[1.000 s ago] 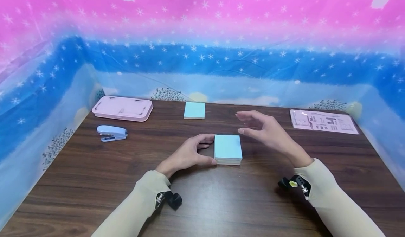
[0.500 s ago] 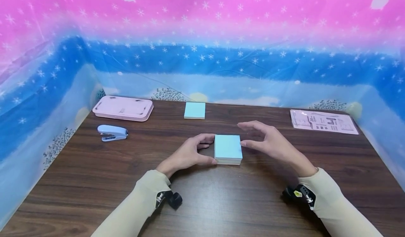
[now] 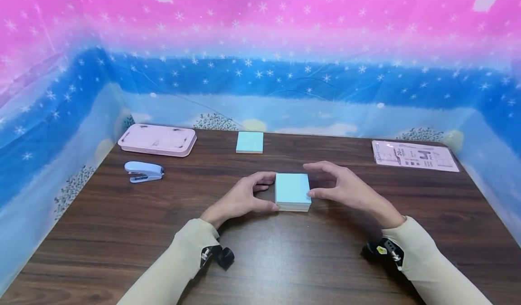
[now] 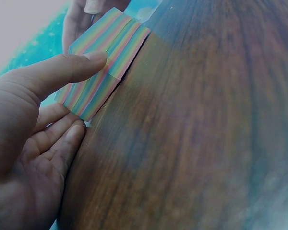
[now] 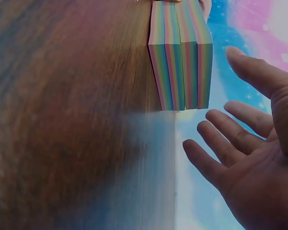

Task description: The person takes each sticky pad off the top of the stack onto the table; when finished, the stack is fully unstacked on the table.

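A square stack of sticky note pads (image 3: 292, 188), pale blue on top, lies on the brown wooden table (image 3: 281, 259). My left hand (image 3: 246, 194) holds it from the left side, thumb at the near corner and fingers at the far one. Rainbow stripes run along the sides of the pads (image 4: 127, 40) in the left wrist view, with the thumb lying across them. On the right of the stack, my right hand (image 3: 343, 185) hovers with fingers spread and thumb tip near the top edge. The right wrist view shows several pads (image 5: 185, 72) layered together, apart from that hand's fingers.
Another blue note pad (image 3: 250, 142) lies at the back. A pink case (image 3: 158, 140) and a light blue stapler (image 3: 144, 172) are on the left. At the back right lies a flat pink printed packet (image 3: 415, 156). A patterned cloth (image 3: 268, 78) surrounds the table.
My right hand has come down and nearer to me, beside the stack's right edge. The left hand and the stack have stayed in place.
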`<state>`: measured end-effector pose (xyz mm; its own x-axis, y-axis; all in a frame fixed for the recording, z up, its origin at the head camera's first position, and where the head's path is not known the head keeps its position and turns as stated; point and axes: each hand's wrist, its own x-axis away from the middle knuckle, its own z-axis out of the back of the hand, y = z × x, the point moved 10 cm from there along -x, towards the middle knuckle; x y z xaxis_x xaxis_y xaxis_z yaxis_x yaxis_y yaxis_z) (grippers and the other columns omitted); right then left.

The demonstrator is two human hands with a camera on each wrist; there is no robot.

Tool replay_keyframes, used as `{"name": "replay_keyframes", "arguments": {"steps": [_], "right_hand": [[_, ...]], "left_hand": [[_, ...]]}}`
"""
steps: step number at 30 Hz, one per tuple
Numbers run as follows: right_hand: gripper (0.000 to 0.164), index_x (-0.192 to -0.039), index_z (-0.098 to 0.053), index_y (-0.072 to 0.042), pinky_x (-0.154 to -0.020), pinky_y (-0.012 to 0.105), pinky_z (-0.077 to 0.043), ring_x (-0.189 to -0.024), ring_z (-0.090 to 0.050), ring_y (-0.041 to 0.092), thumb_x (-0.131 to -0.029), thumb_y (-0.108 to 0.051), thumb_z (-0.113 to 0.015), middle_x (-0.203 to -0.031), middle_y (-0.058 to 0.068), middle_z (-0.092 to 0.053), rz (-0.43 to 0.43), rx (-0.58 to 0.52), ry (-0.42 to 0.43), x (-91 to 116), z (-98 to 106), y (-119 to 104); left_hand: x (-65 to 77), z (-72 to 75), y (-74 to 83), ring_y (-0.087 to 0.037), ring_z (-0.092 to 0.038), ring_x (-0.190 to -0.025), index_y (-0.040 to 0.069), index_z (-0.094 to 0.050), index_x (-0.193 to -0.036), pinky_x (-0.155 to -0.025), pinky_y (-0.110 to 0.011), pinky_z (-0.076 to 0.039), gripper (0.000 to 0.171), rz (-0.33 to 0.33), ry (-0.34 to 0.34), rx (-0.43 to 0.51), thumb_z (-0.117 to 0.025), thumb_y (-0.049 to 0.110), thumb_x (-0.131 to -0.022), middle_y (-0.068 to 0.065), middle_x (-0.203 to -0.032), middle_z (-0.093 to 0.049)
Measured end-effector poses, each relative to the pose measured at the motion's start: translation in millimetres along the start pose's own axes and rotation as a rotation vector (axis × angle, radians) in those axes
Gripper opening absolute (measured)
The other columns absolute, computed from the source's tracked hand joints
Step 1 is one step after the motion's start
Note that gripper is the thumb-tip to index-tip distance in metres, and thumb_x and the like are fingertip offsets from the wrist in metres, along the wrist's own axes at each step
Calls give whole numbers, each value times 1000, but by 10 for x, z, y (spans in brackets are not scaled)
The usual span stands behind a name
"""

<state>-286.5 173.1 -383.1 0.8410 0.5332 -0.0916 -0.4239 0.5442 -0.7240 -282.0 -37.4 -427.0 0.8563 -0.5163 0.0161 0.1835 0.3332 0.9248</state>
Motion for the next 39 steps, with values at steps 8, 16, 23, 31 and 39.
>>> {"name": "replay_keyframes", "arguments": {"steps": [8, 16, 23, 31, 39], "right_hand": [[79, -156, -54, -14, -117, 64, -39, -148, -44, 34, -89, -38, -88, -159, 9, -51, -1, 16, -62, 11, -80, 13], [89, -159, -49, -9, -117, 59, -42, -147, -46, 36, -86, -37, -92, -160, 14, -48, 18, 10, -112, 29, -147, 6], [91, -159, -49, -9, -115, 61, -43, -145, -48, 36, -85, -40, -92, -160, 15, -49, 22, 50, -103, 34, -150, 11], [90, -158, -51, -9, -114, 62, -44, -144, -49, 37, -85, -40, -92, -158, 15, -50, 24, 63, -86, 39, -139, 16], [89, -158, -51, -10, -114, 62, -44, -144, -49, 36, -85, -40, -92, -158, 13, -51, 39, 70, -80, 33, -137, 9]], "left_hand": [[10, 4, -15, -28, -56, -137, 12, -52, -156, -116, -41, -46, 84, 6, 2, -2, -93, 23, -83, -7, -152, -57], [2, -2, -1, -28, -56, -137, 11, -52, -156, -115, -40, -46, 83, -9, -8, -8, -92, 21, -84, -8, -152, -57], [4, -2, -1, -27, -56, -137, 12, -51, -156, -115, -40, -46, 83, -10, -10, -11, -92, 22, -84, -7, -152, -57], [5, -17, 20, -28, -56, -137, 10, -52, -156, -115, -40, -46, 83, -23, -13, -10, -92, 21, -84, -8, -152, -57], [15, -5, 16, -28, -56, -137, 9, -52, -156, -115, -40, -46, 84, -23, -3, -22, -92, 21, -84, -9, -152, -57]]}}
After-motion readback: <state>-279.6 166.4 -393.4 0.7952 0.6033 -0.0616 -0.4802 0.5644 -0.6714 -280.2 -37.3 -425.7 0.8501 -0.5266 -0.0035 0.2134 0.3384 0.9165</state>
